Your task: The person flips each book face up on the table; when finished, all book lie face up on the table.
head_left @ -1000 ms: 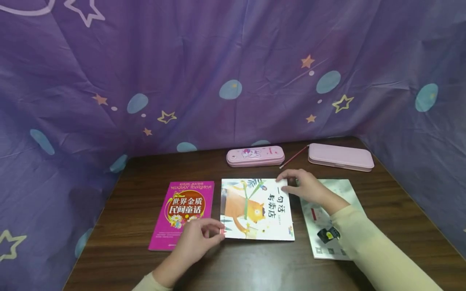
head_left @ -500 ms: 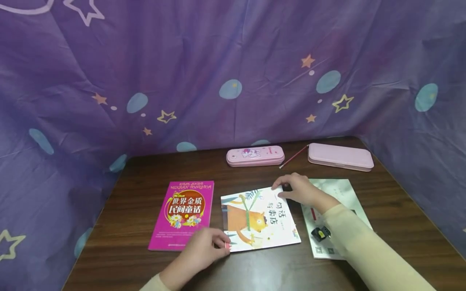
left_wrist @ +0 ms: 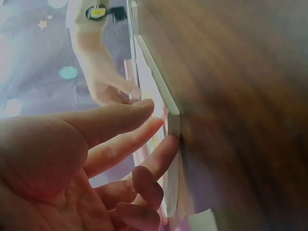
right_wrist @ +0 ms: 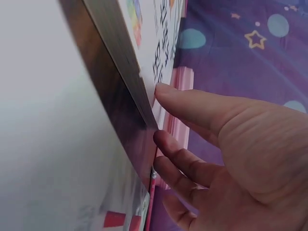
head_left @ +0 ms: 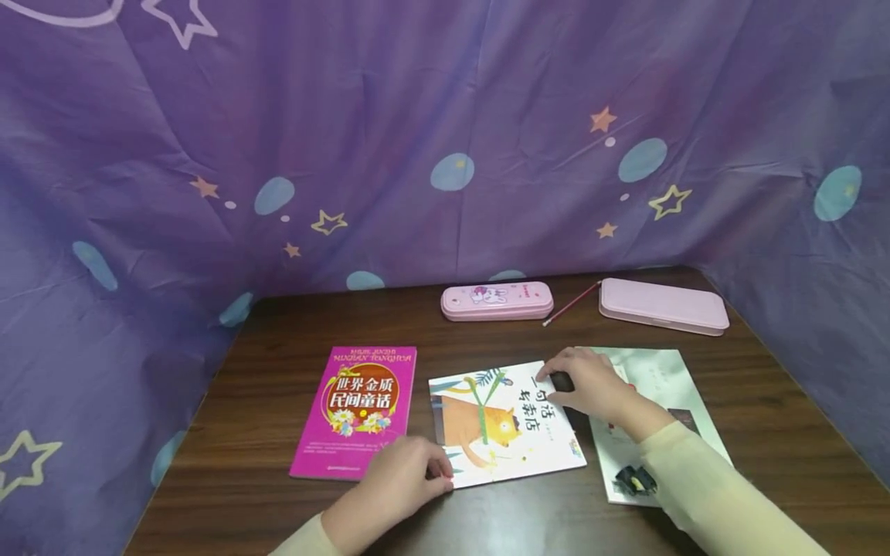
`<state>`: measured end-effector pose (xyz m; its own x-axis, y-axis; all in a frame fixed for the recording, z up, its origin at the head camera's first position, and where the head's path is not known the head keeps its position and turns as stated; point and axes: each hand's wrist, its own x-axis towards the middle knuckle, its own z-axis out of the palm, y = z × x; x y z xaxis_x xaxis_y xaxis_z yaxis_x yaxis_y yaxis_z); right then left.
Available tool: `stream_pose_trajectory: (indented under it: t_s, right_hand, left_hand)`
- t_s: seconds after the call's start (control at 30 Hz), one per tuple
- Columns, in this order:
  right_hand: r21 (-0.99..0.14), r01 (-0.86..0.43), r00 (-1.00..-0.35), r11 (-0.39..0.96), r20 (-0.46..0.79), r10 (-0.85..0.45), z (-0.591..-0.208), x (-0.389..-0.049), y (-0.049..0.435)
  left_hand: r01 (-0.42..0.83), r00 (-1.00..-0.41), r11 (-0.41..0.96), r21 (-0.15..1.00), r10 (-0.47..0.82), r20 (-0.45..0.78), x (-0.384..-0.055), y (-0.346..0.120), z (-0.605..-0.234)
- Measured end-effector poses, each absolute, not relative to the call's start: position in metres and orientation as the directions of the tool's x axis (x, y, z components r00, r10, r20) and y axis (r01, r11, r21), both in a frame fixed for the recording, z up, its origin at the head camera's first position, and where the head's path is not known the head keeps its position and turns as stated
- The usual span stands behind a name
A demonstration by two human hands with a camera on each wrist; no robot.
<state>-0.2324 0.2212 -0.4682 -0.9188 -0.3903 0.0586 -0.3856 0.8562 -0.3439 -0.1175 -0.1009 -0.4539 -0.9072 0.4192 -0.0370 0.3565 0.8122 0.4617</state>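
Note:
A square white picture book (head_left: 494, 432) with an orange animal on its cover lies slightly turned on the table, between both hands. My left hand (head_left: 406, 475) holds its near left corner; in the left wrist view the thumb (left_wrist: 130, 115) is over the cover side and the fingers meet the edge. At the far right corner is my right hand (head_left: 587, 382), its thumb (right_wrist: 180, 101) on the cover and a fingertip at the book's edge (right_wrist: 127, 62). Left of it lies a magenta storybook (head_left: 348, 448), overlapped by the left hand. A pale green book (head_left: 657, 367) lies partly hidden under the right forearm.
Along the back of the brown table (head_left: 292, 320) are a pink pencil case (head_left: 497, 303) with a rabbit, a red pencil (head_left: 573, 303) and a plain pink case (head_left: 664, 305). A purple curtain (head_left: 403, 224) stands behind. A small black and yellow device (head_left: 634, 480) sits at the right sleeve.
Both hands have drawn the picture book nearer and turned it slightly, so its left side now stands a little askew. In the last half second it barely moves; the head view shifts slightly.

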Motion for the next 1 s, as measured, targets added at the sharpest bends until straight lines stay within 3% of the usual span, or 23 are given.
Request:
stream_pose_trajectory:
  t_s: [0.3,0.57,0.8,1.0]
  right_hand:
    - [-0.355,-0.361,-0.925,0.862,0.021,-0.378,-0.461,-0.199,0.221]
    - [-0.334,-0.28,-0.946,0.9,-0.065,-0.318,-0.46,-0.175,0.225]
    - [-0.33,-0.332,-0.934,0.884,-0.015,-0.356,-0.46,-0.163,0.229]
    - [-0.36,-0.323,-0.931,0.875,-0.046,-0.362,-0.457,-0.158,0.23]
  left_hand:
    - [0.312,-0.92,0.853,0.418,0.38,-0.09,-0.139,-0.102,-0.447]
    - [0.3,-0.945,0.883,0.362,0.326,-0.013,-0.172,-0.11,-0.45]
    - [0.308,-0.946,0.885,0.349,0.325,0.01,-0.2,-0.11,-0.452]
    - [0.3,-0.949,0.884,0.358,0.317,0.012,-0.214,-0.109,-0.451]
